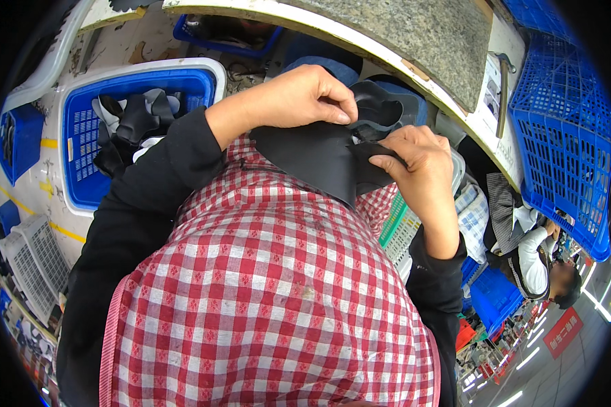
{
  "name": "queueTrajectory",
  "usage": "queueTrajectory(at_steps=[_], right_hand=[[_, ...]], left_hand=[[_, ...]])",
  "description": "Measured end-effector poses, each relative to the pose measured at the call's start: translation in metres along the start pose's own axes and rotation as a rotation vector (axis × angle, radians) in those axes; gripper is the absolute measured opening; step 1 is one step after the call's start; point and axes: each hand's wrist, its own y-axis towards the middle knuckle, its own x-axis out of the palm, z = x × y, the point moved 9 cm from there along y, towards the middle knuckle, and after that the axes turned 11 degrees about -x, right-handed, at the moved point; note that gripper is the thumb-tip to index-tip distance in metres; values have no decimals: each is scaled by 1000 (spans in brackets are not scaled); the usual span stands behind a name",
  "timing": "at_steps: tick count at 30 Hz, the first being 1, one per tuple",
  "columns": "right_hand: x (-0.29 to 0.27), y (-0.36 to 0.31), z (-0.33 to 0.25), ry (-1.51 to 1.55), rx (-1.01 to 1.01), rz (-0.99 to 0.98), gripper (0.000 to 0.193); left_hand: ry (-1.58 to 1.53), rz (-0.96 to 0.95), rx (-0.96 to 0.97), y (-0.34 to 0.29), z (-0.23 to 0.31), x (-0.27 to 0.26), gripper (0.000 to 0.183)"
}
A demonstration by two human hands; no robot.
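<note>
A black leather-like piece (309,154) lies over my lap, against the red checked apron (271,271). My left hand (312,98) pinches its upper edge between thumb and fingers. At its right part, my right hand (417,159) grips a folded flap of the same dark material. Between the two hands a small pale spot shows at the edge, too small to make out. Just beyond my fingers lies another dark, curved piece (380,108), partly hidden behind the held one.
A blue basket with a white rim (214,71) holds dark and grey cut pieces on the left. Ahead runs a stone-topped bench (421,41) with a hammer (503,95). Blue crates (557,115) stand at the right. Farther off, a person (536,261) bends over.
</note>
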Motion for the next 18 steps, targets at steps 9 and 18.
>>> queueTrajectory(at_steps=[9, 18], right_hand=[[9, 3, 12, 47, 60, -21, 25], [8, 6, 15, 148, 47, 59, 35]], left_hand=[[-44, -7, -16, -7, -4, 2, 23], [-153, 140, -144, 3, -21, 8, 21]])
